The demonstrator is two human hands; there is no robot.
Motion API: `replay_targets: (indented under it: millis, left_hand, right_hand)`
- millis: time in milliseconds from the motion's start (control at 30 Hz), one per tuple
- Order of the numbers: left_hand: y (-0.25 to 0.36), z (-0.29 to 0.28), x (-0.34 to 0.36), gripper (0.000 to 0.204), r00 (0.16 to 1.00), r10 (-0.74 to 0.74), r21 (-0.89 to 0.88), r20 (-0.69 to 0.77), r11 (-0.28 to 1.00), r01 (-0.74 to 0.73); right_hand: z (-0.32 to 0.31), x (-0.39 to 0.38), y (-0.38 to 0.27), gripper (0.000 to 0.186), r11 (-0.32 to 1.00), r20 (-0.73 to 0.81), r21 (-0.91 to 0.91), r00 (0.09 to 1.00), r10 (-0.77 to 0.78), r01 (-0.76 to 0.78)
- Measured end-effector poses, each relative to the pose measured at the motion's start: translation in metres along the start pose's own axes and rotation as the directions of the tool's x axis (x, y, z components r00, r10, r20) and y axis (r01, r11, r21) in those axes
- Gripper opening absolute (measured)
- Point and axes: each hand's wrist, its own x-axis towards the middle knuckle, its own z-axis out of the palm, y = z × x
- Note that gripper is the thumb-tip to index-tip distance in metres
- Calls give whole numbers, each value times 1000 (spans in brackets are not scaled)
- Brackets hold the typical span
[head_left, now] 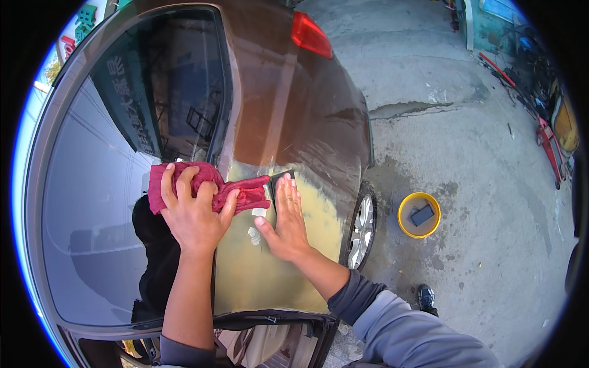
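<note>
My left hand (194,214) is closed round a crumpled red cloth (239,192) at the edge of the car's rear window. My right hand (282,224) lies flat, fingers stretched, over a dark thin sheet (281,176) on a dull yellow-beige patch (310,270) of the brown car's rear quarter panel (300,116). A small white piece (259,211) shows just below the cloth, and a white smudge (254,236) lies left of my right wrist. The rest of the dark sheet is hidden by my fingers.
A yellow bucket (402,214) with cloudy water and a dark block stands on the concrete (460,257) beside the rear wheel (362,227). A red floor jack (546,141) and clutter line the right side. The car's red tail light (311,35) is at the top; an open door gap is below.
</note>
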Motion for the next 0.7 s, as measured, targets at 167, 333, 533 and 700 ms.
replay_targets:
  millis: [167,333,533,700]
  left_hand:
    - [1,0,1,35,1000,16,16,-12,1000,-16]
    - [2,-1,0,34,1000,-9,23,7,1000,9]
    - [1,2,0,36,1000,18,37,-11,999,-17]
    - [2,2,1,36,1000,25,54,-8,998,-25]
  right_hand:
    - [-23,-34,73,90,860,-53,118,861,506,-497]
    - [-16,-63,131,61,788,-350,134,715,605,-601]
    - [-21,-57,132,40,594,-280,416,525,804,-688]
    - [-40,-48,131,33,293,-76,743,360,930,-602]
